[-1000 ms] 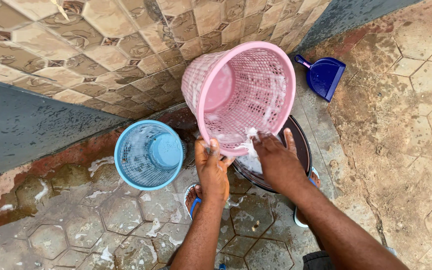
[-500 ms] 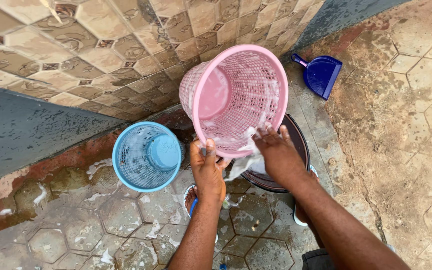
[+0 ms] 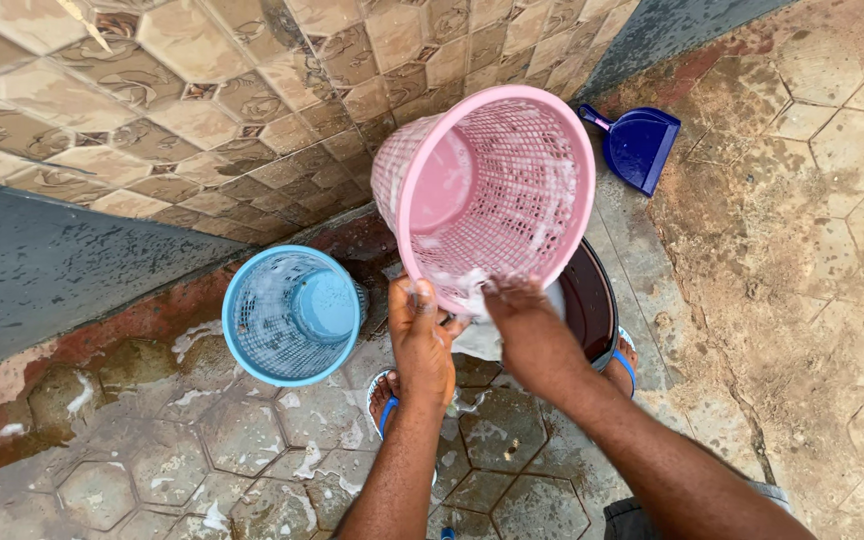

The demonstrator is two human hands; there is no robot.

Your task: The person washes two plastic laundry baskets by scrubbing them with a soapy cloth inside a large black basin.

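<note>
A pink mesh plastic basket (image 3: 497, 190), soapy inside, is held tilted with its mouth toward me above a dark round basin (image 3: 592, 300). My left hand (image 3: 420, 335) grips the basket's lower rim, thumb on the rim. My right hand (image 3: 522, 325) holds a wet white cloth (image 3: 477, 335) pressed against the rim's lower edge, fingers curled under it. A blue mesh basket (image 3: 292, 315) stands upright on the wet floor to the left, apart from both hands.
A blue dustpan (image 3: 642, 145) lies at the back right by the wall. A tiled wall (image 3: 202, 110) runs behind. The hexagon-paved floor (image 3: 252, 450) is wet and foamy. My feet in blue-strapped sandals (image 3: 387, 400) stand beside the basin.
My right hand has slid from inside the basket's rim down to its lower edge with the cloth. The pink basket shifted slightly. My left hand kept its grip.
</note>
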